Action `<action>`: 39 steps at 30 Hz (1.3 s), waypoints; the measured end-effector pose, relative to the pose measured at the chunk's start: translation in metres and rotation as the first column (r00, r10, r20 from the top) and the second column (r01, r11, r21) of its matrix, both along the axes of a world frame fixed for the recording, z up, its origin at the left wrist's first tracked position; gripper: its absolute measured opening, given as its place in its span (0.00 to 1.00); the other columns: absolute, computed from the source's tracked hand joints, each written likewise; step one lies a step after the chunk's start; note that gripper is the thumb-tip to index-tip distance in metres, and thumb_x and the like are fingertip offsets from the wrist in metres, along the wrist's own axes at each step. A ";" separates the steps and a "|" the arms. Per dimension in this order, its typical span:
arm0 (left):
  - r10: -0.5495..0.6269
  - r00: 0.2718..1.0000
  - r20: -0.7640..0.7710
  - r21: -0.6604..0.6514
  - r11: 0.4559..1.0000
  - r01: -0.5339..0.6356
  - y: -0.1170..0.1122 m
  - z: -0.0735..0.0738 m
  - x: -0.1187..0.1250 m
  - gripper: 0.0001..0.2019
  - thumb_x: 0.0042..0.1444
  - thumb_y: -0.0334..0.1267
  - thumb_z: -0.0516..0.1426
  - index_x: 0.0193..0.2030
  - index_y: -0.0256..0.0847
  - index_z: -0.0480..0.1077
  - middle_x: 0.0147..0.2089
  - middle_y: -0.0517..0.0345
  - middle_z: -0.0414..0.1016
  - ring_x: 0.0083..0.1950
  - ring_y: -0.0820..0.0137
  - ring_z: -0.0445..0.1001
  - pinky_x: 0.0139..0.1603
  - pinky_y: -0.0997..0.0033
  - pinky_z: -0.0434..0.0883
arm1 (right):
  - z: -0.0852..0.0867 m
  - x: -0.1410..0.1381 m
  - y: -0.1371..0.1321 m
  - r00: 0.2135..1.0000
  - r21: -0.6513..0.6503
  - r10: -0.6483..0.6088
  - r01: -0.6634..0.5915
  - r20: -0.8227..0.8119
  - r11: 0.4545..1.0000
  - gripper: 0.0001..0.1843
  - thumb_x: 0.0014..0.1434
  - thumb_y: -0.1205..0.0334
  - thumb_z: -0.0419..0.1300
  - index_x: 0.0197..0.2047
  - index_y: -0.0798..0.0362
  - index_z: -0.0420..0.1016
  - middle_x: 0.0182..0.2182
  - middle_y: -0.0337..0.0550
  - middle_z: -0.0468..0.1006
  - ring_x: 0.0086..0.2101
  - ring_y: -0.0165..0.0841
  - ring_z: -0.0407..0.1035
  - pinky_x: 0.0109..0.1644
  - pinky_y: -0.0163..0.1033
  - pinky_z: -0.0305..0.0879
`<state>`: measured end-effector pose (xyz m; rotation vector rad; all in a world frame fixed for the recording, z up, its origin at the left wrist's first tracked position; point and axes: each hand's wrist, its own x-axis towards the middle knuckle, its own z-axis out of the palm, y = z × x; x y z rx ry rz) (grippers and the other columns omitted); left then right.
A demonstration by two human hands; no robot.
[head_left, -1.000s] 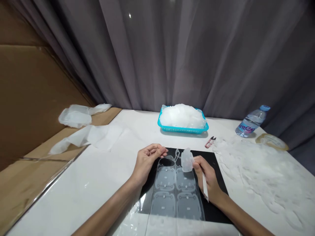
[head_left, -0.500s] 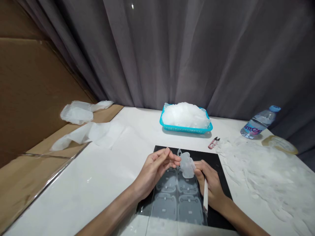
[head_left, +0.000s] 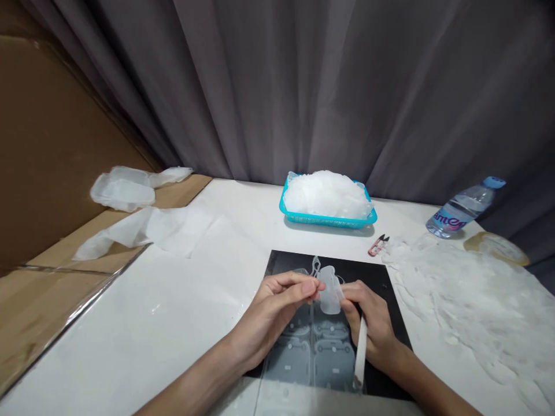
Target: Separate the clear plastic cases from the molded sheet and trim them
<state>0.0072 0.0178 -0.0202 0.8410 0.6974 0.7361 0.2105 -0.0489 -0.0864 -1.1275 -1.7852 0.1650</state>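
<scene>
The left hand (head_left: 277,306) has moved rightward, up to the translucent piece (head_left: 331,293).
The right hand (head_left: 370,323) pinches it between its fingers (a white stick (head_left: 360,353) tucked there too); left fingers nearly meet at its edge, grip unclear, moulded sheet (head_left: 287,363) below.

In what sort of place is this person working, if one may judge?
Probably a small handwork station: a white table holds a black mat with a moulded translucent sheet, a blue basket heaped with white material, and small snips.
</scene>
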 end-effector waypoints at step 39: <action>0.009 0.992 0.126 -0.216 0.976 0.019 -0.018 0.004 0.013 0.08 0.56 0.30 0.71 0.34 0.40 0.76 0.34 0.61 0.83 0.43 0.75 0.82 0.49 0.81 0.76 | 0.063 -0.021 -0.039 0.972 0.210 -0.234 0.235 -0.027 0.949 0.17 0.63 0.77 0.65 0.53 0.57 0.76 0.47 0.45 0.83 0.46 0.30 0.80 0.53 0.31 0.78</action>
